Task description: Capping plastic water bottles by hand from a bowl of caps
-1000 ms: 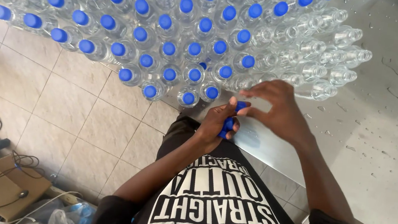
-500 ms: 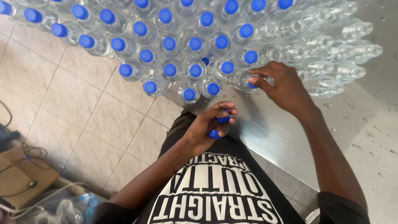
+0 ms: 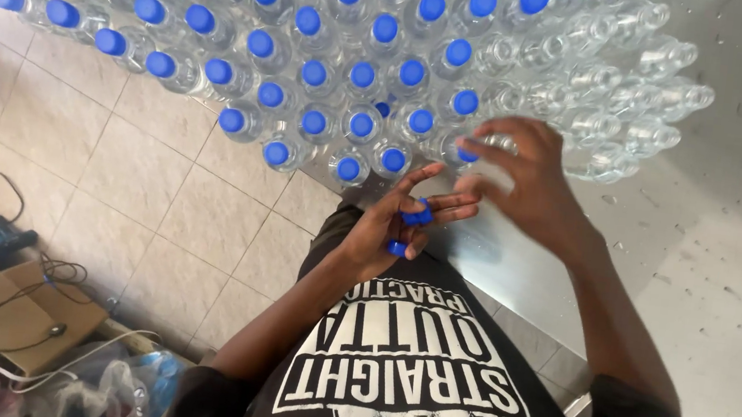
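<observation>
A person stands at the edge of a steel table [image 3: 717,308] packed with clear plastic water bottles, most already topped with blue caps [image 3: 317,73]. The left hand [image 3: 393,221], held just off the table's near edge, cups loose blue screw caps [image 3: 417,214]: one sits pinched between the fingers, another shows lower against the palm, and the grip is half closed around them. The right hand [image 3: 525,180] reaches over the near rows, fingers curled down onto a bottle [image 3: 492,148] at the boundary between capped and uncapped stock; motion blur hides whether a cap is under the fingertips, and how tightly that grip is closed cannot be told. To the right, a cluster of uncapped bottles [image 3: 628,108] stands open-necked. The work appears to be at the capping stage, well along, with only the right-hand rows left. The next move would seem to call for seating a cap squarely on a neck and passing a fresh one across from the left hand. Below lie a tiled floor [image 3: 112,167], cables and a cardboard box [image 3: 18,316].
</observation>
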